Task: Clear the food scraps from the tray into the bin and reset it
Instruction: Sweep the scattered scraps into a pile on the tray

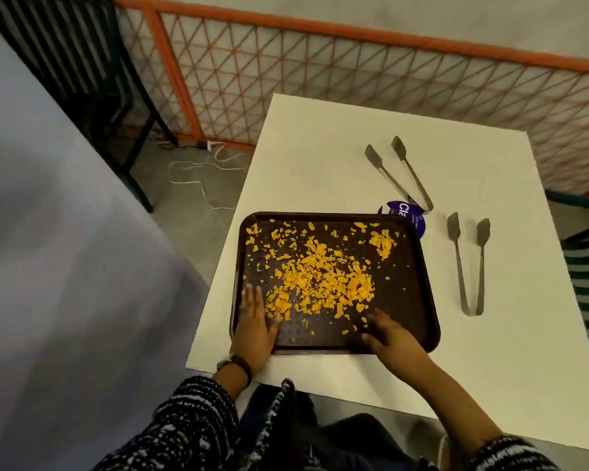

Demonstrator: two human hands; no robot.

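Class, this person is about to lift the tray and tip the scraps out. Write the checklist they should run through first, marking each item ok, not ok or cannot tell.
1. Grip on the tray: left hand lies flat on it and right hand touches it with spread fingers, so neither grips the rim. Not ok.
2. Scraps gathered: most are heaped mid-tray, but loose bits reach the far rim. Not ok.
3. Bin within reach: none in view. Cannot tell.
4. Far tongs and near tongs apart from the tray: ok.
5. Purple packet free of the tray: the far right corner hides part of it. Cannot tell.
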